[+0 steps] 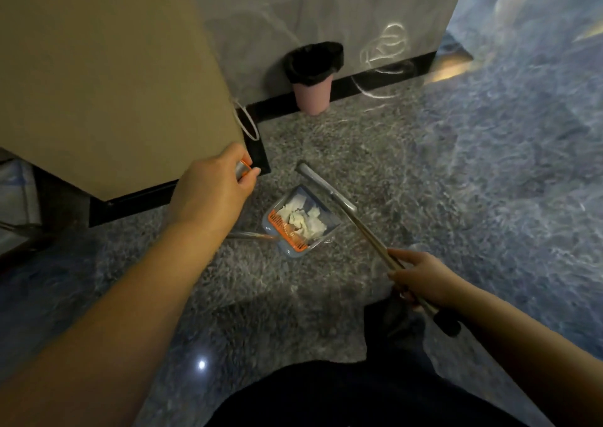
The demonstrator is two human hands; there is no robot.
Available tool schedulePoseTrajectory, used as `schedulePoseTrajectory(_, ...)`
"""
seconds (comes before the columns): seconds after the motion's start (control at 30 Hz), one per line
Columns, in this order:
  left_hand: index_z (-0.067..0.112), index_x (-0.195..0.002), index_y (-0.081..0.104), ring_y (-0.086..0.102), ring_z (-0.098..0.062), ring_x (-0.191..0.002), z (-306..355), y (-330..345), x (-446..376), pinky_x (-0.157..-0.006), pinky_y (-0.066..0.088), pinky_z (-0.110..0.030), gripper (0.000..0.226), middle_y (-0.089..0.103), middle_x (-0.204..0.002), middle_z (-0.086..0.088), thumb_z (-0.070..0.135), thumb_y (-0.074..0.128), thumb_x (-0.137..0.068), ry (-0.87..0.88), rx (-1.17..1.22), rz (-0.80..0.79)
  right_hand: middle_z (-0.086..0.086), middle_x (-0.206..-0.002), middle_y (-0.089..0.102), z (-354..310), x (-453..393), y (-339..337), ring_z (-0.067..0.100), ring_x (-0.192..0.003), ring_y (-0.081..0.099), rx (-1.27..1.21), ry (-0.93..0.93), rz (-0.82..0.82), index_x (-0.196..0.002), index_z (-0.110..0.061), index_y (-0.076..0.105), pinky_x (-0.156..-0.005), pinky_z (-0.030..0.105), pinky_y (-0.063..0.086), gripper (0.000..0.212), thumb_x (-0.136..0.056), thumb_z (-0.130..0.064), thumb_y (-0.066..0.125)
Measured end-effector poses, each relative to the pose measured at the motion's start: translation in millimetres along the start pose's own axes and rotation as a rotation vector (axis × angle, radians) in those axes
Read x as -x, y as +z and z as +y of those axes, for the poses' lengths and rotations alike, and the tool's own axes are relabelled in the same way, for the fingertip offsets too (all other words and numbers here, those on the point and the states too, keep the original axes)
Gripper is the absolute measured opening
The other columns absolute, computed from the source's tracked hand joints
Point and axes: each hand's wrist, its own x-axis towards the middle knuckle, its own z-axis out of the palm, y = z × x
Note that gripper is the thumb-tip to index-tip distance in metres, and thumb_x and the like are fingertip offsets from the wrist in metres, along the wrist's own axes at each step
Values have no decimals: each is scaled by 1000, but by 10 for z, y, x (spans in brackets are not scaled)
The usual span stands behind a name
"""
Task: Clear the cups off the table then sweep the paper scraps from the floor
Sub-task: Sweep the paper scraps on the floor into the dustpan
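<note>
The left hand [213, 187] is seen gripping the silver, orange-tipped top of the dustpan handle [243, 168], its fingers and thumb curled round it. The right hand [421, 278] is wrapped round the metal shaft of the broom [329, 195], low on the pole, just above its dark end grip.

Between the two hands, on the grey carpet [359, 139], the dustpan [301, 222] is held with its orange comb edge toward the person and its open mouth turned away toward the broom head. The paper scraps [301, 218] are gathered inside it as a pale heap; no loose scraps can be made out on the carpet nearby, though the light is dim. The sweeping is therefore judged to be all but done.

The broom's long axis is laid diagonally, from the right hand up and leftward, so that its head rests just beyond the far rim of the pan.

The coming move is judged to turn on the pink bin [313, 77], lined with a black bag, which stands against the wall straight ahead and well apart from the pan. It lies up and slightly right of the left hand, and that hand, carrying the pan, is the nearer one. A level carry would be needed, lest the scraps slide out of the open mouth.
</note>
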Motion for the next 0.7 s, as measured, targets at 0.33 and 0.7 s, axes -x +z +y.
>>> schedulePoseTrajectory(0.33,30,-80,47,51,-25,-61,840,480,-1807,-53,43,-35,23,52,-65,0,37,67,-88,-144,-6,39,9,-64,56,-1164,-1420,-2122,15,-43,51,210,-43,-158,-134,-30,50,-45,28,48,47,-94,-6,55)
schedulePoseTrajectory(0.7,38,-81,46,54,-28,-63,874,852,-3610,-60,52,-49,29,54,-68,1,65,52,-74,-239,37,132,8,-63,55,-2297,-2723,-3380,16,-44,51,285,-98,-242,-139,-30,45,-45,26,47,51,-94,-8,55)
